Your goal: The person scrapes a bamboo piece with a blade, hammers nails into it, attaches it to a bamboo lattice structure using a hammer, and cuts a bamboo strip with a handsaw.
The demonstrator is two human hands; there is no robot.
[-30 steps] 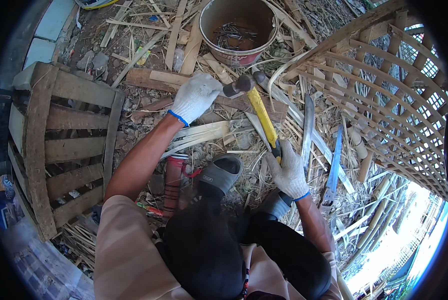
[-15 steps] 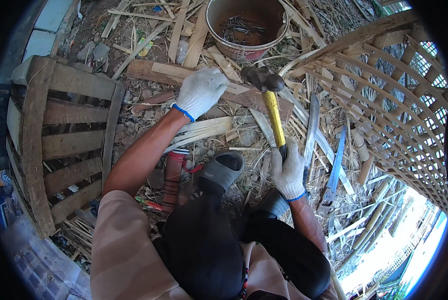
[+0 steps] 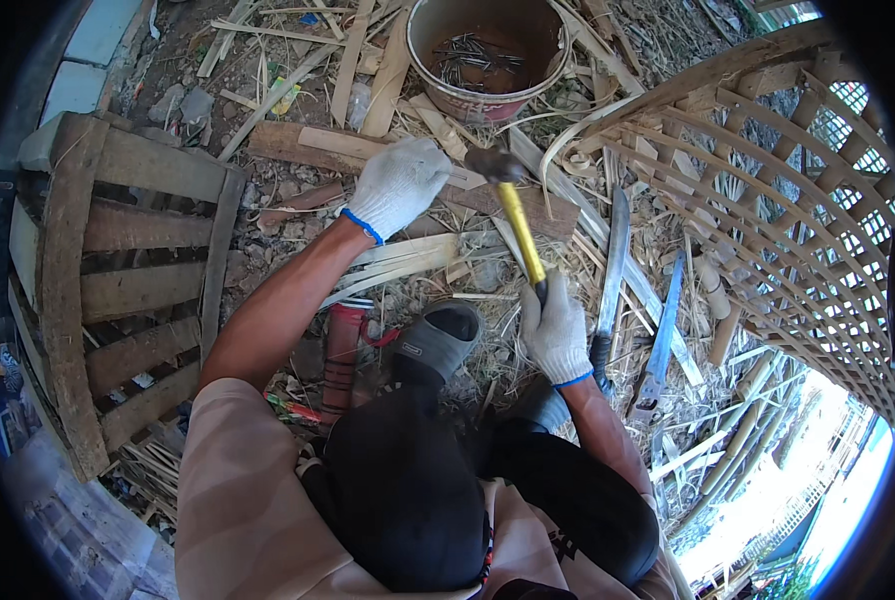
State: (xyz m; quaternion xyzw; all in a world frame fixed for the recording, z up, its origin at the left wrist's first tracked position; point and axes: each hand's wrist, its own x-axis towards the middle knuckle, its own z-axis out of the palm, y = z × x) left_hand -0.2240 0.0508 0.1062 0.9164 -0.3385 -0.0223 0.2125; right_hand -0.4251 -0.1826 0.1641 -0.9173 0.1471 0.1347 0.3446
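Observation:
My left hand [image 3: 403,180], in a white knit glove with a blue cuff, is closed over a thin pale wood strip [image 3: 340,143] lying on a brown wooden board [image 3: 286,143]. Its fingertips hide whatever they pinch. My right hand [image 3: 556,330], gloved alike, grips the dark lower end of a hammer [image 3: 523,230] with a yellow handle. The hammer's dark, blurred head is just right of my left hand, over the board.
A bucket [image 3: 488,105] with loose nails stands beyond the board. Right of my right hand lie a long blade [image 3: 616,260] and a handsaw [image 3: 665,335]. A woven lattice [image 3: 768,180] leans at the right. On the left is a slatted wooden crate [image 3: 148,235]. Wood scraps litter the ground.
The hammer has swung left, its head coming closer to my left hand and the strip. My right hand has shifted slightly left with it. My left hand stays on the strip.

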